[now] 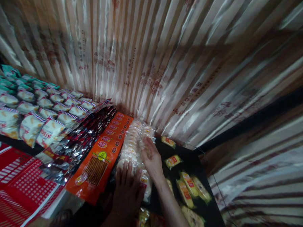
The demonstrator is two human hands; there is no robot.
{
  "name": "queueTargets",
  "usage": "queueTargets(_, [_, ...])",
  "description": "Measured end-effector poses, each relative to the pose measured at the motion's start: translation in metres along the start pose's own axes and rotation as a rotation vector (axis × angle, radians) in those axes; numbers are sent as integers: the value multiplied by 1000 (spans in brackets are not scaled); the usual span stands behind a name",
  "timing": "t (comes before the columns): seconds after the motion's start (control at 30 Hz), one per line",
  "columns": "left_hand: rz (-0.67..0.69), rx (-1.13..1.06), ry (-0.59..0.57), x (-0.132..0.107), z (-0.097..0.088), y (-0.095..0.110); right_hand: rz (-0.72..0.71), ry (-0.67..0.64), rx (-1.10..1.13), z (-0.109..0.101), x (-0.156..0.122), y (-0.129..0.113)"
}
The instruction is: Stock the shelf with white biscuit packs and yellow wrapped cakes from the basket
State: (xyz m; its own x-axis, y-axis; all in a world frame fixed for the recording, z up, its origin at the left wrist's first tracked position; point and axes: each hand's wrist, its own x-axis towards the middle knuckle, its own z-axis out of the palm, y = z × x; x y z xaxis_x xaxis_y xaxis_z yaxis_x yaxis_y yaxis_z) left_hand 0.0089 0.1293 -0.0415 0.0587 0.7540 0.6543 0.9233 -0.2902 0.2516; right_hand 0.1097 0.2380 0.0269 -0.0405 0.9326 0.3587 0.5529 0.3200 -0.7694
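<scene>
Two rows of small clear-wrapped white snack packets (132,143) stand side by side on a dark shelf top. My left hand (127,185) lies on the near end of the left row, fingers stretched forward and slightly apart. My right hand (151,157) touches the right row from its right side, its fingers loosely curved and not closed round a packet. Just left of the packets rests a long orange snack bag (99,158) with a picture of brown sticks on it.
Yellow-wrapped packets (188,186) lie scattered on the right. Dark shiny sachets (82,140) form a row beside the orange bag. White and green snack bags (39,117) fill the left, above a red plastic basket (13,184). A pleated printed curtain (144,59) hangs behind.
</scene>
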Motion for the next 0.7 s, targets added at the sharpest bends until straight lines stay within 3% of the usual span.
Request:
queueTargets(0.13, [13,-18,31,-5,2,-1,25,146,-62,3,-65,-18])
queueTargets(0.23, [13,23,9,-5,-2,0,5,126,-131,3,-108,-14])
queueTargets(0.33, [-3,64,-19,-4,-6,0,-30,19,-195,0,-126,-11])
queueTargets(0.5, [-19,52,18,-5,-1,-1,-86,-116,-363,0,-92,-29])
queueTargets(0.7, [-93,-74,-24,-5,4,3,-300,-502,-478,29,-22,-54])
